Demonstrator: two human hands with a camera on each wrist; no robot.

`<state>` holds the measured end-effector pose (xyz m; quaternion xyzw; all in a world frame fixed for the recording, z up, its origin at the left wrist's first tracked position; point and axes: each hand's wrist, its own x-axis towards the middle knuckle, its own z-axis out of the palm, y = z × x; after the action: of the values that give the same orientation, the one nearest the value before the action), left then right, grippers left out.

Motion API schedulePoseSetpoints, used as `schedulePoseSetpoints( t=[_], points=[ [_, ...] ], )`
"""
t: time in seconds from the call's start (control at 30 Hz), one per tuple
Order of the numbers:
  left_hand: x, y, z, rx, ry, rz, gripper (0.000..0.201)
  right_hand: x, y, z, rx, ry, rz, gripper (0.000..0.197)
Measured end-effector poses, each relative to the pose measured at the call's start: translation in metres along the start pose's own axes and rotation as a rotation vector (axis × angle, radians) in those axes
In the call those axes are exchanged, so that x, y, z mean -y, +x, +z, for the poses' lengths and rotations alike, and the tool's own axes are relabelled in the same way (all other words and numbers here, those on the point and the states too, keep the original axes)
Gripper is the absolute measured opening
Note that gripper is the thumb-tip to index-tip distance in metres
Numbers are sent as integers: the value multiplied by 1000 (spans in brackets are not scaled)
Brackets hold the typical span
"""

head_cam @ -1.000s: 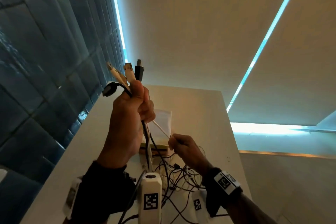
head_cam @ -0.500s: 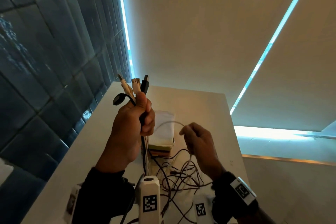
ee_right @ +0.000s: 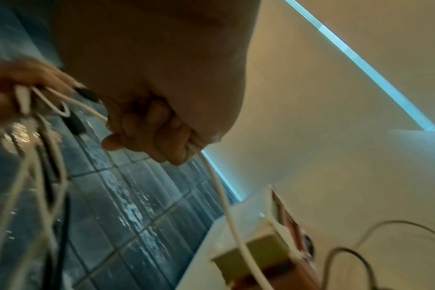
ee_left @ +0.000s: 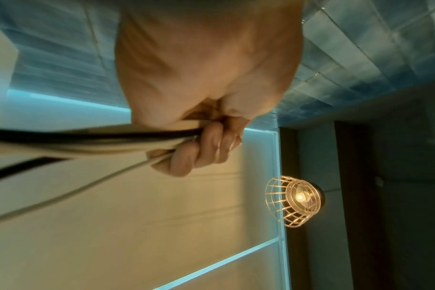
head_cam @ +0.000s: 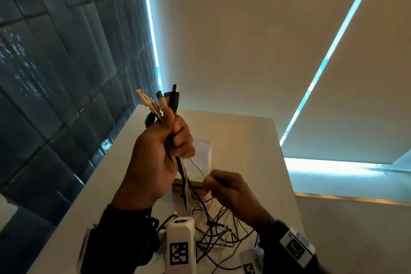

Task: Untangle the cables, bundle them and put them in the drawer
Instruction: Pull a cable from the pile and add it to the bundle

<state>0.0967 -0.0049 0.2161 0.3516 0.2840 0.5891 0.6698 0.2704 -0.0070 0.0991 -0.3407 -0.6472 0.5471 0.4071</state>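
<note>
My left hand (head_cam: 159,158) is raised and clenched around the gathered cables (head_cam: 183,176), their plug ends (head_cam: 162,101) sticking up past my thumb and the cords hanging straight down out of the bottom of the fist. Just below and to the right of it, my right hand (head_cam: 231,193) pinches a single white cable (head_cam: 198,168), which runs taut up into the left fist and trails down from my fingers (ee_right: 162,137) on the other side. The two hands are near each other but not touching. Under both, the loose ends lie in a tangle (head_cam: 220,231) on the white tabletop (head_cam: 251,140), and beyond my right knuckles sits a small stack of boxes (head_cam: 201,162). I see no drawer in any view, so I cannot say where it is. I judge I am working this white strand free of the mess so it can hang with the others. The risk is in the pull: if the strand is looped through the dark cords below, drawing it tight would cinch a knot rather than clear it, or drag the whole tangle up. A hard tug could also slip a plug out of my left fist, or sweep a trailing cord against the boxes.
</note>
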Motion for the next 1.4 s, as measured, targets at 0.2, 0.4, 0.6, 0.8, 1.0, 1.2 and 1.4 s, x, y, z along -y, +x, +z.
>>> schedulePoseSetpoints(
  t=[0.2, 0.4, 0.6, 0.8, 1.0, 1.2, 1.4],
  points=[
    [6, -5, 0, -7, 127, -33, 45, -44, -3, -7, -65, -43, 120, 28],
    [-5, -2, -11, -43, 78, 11, 39, -82, 0, -10, -129, -140, 235, 26],
    [-5, -3, -16, -88, 83, 14, 35, -92, 6, -13, -271, -209, 334, 22],
    [11, -3, -15, -141, 157, -6, 40, -15, 24, -17, -443, 120, 185, 18],
    [23, 5, -11, -265, 350, -16, 41, 44, 26, -8, -246, 201, -100, 19],
    [24, 3, -6, -164, 55, -91, 42, 48, 16, 4, -53, 138, -45, 13],
    [1, 8, -7, -57, -105, 34, 40, 1, 10, -1, -76, 111, 171, 22]
  ],
)
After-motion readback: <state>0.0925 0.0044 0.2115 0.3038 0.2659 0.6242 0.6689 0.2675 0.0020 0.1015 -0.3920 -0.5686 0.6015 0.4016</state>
